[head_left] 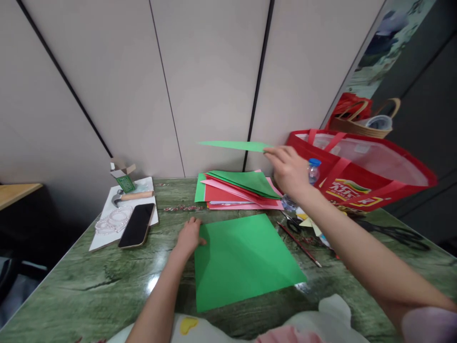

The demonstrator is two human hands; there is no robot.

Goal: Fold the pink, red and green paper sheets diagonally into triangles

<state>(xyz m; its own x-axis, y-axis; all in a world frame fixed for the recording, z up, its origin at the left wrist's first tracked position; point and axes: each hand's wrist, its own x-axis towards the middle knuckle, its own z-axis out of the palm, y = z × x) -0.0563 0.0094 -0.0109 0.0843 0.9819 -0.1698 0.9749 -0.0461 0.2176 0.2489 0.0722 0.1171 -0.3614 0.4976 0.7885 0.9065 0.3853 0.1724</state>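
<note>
A large sheet of green paper [246, 259] lies flat on the table in front of me. At its upper left corner rests my left hand [191, 234], fingers stretched out and the thumb touching the sheet's edge. My right hand [288, 169] is raised and pinches a second green paper sheet [232, 145] by its right end. That sheet hangs in the air, seen nearly edge-on. Below it is a pile of coloured papers [232, 191] in green, red and pink, lying against the wall.
On the left, a white board [107, 243] bears a hammer [134, 196], a phone [137, 226], beaded strands [114, 220] and a small open box [124, 182]. On the right are a pencil [300, 244], scissors [293, 224], larger black scissors [396, 234], a water bottle [313, 170] and a red bag [357, 178].
</note>
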